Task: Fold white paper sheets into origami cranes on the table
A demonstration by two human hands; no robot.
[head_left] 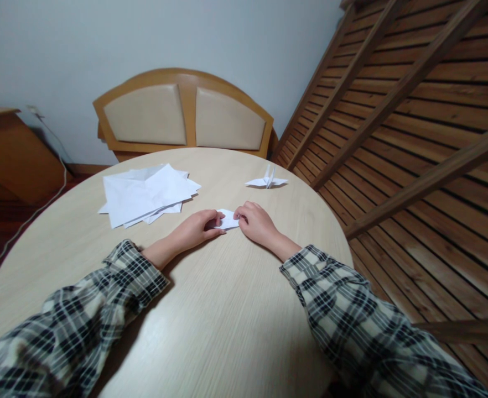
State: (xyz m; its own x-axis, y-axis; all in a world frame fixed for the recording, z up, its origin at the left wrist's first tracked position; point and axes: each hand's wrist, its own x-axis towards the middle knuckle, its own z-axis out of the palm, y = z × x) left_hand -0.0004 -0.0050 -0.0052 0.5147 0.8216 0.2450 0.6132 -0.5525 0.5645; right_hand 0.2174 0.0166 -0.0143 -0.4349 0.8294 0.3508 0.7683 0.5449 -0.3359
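Observation:
A small folded piece of white paper [228,220] lies on the round pale wooden table [211,309], between my two hands. My left hand [198,229] rests on the table with its fingers closed on the paper's left edge. My right hand [255,222] presses and pinches the paper's right edge with curled fingers. Both arms wear checked sleeves. Much of the paper is hidden under my fingers.
A loose stack of white paper sheets [146,193] lies at the table's far left. A finished white paper crane [267,179] stands at the far right. A wooden chair back [183,116] is behind the table; a slatted wooden frame [414,110] leans at the right.

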